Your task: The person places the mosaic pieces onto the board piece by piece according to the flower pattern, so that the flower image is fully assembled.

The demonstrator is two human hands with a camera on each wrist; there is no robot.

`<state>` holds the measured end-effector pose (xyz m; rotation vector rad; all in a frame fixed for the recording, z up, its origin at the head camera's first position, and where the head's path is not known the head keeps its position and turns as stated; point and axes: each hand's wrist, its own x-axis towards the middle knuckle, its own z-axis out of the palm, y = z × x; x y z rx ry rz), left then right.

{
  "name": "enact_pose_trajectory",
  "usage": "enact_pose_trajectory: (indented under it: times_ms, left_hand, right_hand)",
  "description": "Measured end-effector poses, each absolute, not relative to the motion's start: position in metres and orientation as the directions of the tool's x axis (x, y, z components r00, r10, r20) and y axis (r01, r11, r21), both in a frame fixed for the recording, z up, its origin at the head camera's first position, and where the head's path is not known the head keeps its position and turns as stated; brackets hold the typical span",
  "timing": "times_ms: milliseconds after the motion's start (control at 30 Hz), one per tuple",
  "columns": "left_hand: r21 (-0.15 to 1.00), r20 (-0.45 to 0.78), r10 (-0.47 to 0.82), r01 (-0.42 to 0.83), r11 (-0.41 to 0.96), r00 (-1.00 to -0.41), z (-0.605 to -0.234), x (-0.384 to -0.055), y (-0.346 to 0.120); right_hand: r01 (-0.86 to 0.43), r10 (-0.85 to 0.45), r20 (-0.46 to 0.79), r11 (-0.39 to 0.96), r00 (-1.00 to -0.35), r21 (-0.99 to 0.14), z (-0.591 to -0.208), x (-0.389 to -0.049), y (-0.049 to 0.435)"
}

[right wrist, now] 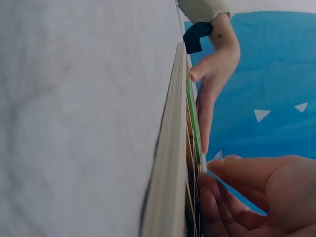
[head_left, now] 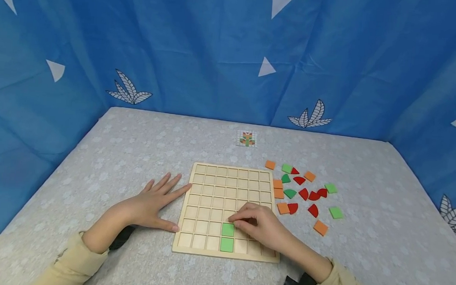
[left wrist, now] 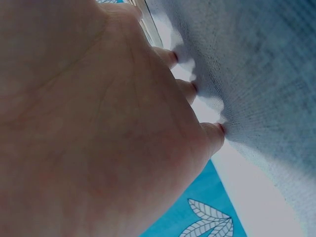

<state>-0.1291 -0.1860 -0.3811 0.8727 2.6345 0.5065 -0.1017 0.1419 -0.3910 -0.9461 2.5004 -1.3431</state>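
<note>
In the head view a wooden grid board [head_left: 213,201] lies on the table, with two light green square tiles [head_left: 226,244] one above the other in its lower middle cells. My right hand [head_left: 259,224] is over the board, its thumb and index fingertips close together at the upper edge of the upper green tile [head_left: 227,230]. Whether they pinch anything is hidden, also in the right wrist view. My left hand [head_left: 152,205] lies spread on the table, thumb and index fingertips touching the board's left edge. In the left wrist view the left hand's fingertips [left wrist: 214,136] rest on the cloth.
Right of the board lie several loose pieces: orange squares [head_left: 320,227], light green squares [head_left: 336,212], red quarter-circle pieces [head_left: 313,210] and dark green ones [head_left: 289,193]. A small pattern card [head_left: 246,138] lies behind the board. A blue curtain [head_left: 218,49] hangs beyond the table.
</note>
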Motion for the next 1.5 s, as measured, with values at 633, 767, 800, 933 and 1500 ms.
enact_pose_trajectory:
  times_ms: [633, 767, 800, 933, 1500]
  left_hand:
    - [0.440, -0.171, 0.633, 0.516, 0.735, -0.755, -0.379, -0.127, -0.187]
    - [0.439, -0.175, 0.632, 0.514, 0.737, -0.755, -0.380, -0.127, -0.188]
    - [0.437, -0.175, 0.632, 0.516, 0.737, -0.755, -0.380, -0.127, -0.188]
    - [0.432, -0.172, 0.630, 0.517, 0.739, -0.757, -0.381, -0.128, -0.188]
    - [0.420, -0.173, 0.630, 0.522, 0.743, -0.757, -0.380, -0.128, -0.187]
  right_hand:
    - [-0.264, -0.454, 0.078, 0.361, -0.888, -0.895, -0.363, -0.119, 0.217]
    - [-0.249, -0.381, 0.084, 0.407, -0.921, -0.879, -0.359, -0.119, 0.246]
    - [-0.243, -0.365, 0.080, 0.428, -0.928, -0.870, -0.357, -0.119, 0.254]
    - [-0.216, -0.310, 0.051, 0.526, -0.949, -0.823, -0.353, -0.123, 0.290]
    - [-0.283, -0.511, -0.018, 0.504, -0.859, -0.816, -0.386, -0.137, 0.385]
